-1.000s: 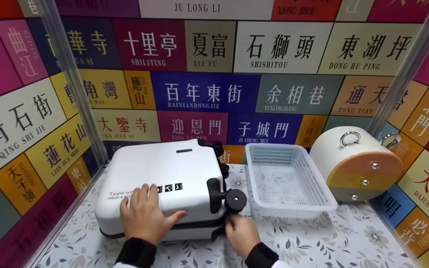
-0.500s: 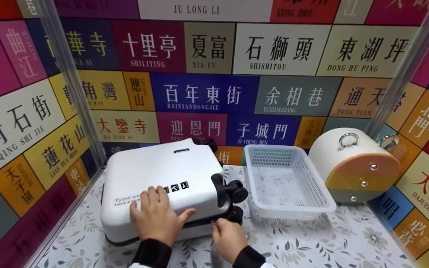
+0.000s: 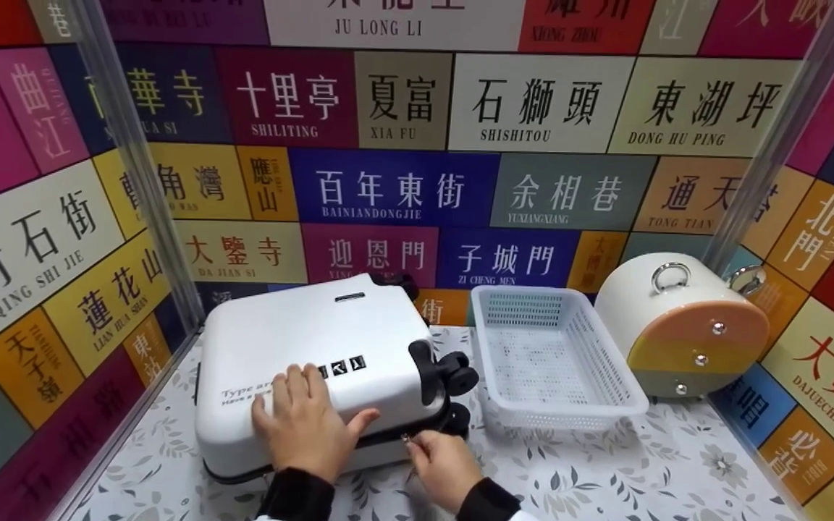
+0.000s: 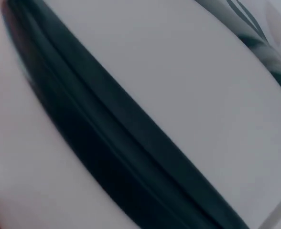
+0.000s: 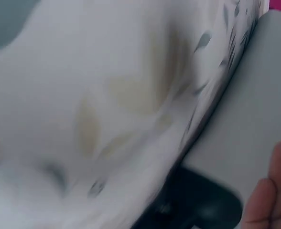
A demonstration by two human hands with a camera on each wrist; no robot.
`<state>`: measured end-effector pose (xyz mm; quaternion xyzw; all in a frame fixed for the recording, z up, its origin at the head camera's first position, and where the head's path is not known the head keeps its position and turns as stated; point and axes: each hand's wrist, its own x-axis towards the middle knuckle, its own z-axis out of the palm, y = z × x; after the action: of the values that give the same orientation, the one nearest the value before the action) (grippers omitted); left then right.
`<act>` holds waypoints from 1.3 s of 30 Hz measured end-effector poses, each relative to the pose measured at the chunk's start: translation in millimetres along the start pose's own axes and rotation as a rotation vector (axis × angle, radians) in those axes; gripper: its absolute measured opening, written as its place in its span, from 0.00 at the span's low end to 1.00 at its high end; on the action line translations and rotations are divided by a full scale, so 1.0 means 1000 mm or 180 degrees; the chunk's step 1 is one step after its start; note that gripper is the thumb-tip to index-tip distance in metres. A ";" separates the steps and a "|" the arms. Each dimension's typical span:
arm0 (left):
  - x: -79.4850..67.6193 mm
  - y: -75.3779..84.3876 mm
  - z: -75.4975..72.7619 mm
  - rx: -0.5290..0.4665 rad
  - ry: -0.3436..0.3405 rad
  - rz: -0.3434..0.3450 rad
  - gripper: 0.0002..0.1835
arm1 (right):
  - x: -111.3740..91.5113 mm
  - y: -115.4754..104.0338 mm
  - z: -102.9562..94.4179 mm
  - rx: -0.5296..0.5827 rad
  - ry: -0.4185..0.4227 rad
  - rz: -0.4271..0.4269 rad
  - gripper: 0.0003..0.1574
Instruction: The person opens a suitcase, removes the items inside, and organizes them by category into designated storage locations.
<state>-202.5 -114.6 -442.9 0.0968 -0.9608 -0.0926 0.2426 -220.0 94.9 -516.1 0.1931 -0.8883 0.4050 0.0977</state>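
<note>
A white hard-shell suitcase (image 3: 301, 325) lies flat on the table, its wheels (image 3: 460, 373) toward the right. My left hand (image 3: 308, 427) rests on the top near the front edge, fingers straight and thumb out to the side. At the front right corner, my right hand (image 3: 446, 467) pinches a small metal zipper pull (image 3: 407, 438). The dark zipper band (image 4: 107, 124) crosses the left wrist view diagonally between white shell halves. In the right wrist view, fingers (image 5: 260, 205) show at the lower right beside the shell and a black corner part (image 5: 198, 200).
To the right of the suitcase stands a white perforated plastic basket (image 3: 495, 362). Beyond it is a rounded cream box (image 3: 641, 297) with a striped front and metal rings. Printed wall panels (image 3: 395, 184) enclose the back and sides. A leaf-patterned cloth (image 3: 605, 477) covers the table.
The suitcase has turned slightly, its wheel end coming round toward the front. The right hand has moved left along the front seam, from the wheel corner, with the zipper pull. The left hand stays on top.
</note>
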 end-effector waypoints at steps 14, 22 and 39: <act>0.011 0.098 0.008 -0.0004 -0.0512 0.1155 0.51 | 0.008 0.037 -0.040 -0.0334 0.0345 0.0587 0.18; 0.029 0.124 0.027 0.0191 -0.0288 0.1002 0.25 | 0.009 0.044 -0.042 -0.0519 0.0404 0.0563 0.22; 0.028 0.125 0.037 0.0142 -0.0048 0.1101 0.19 | 0.008 0.046 -0.049 -0.0426 0.0310 0.0807 0.24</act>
<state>-262.0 4.7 -433.8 -0.0653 -0.9668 -0.0289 0.2455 -246.1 157.2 -513.2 0.0526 -0.9248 0.3628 0.1015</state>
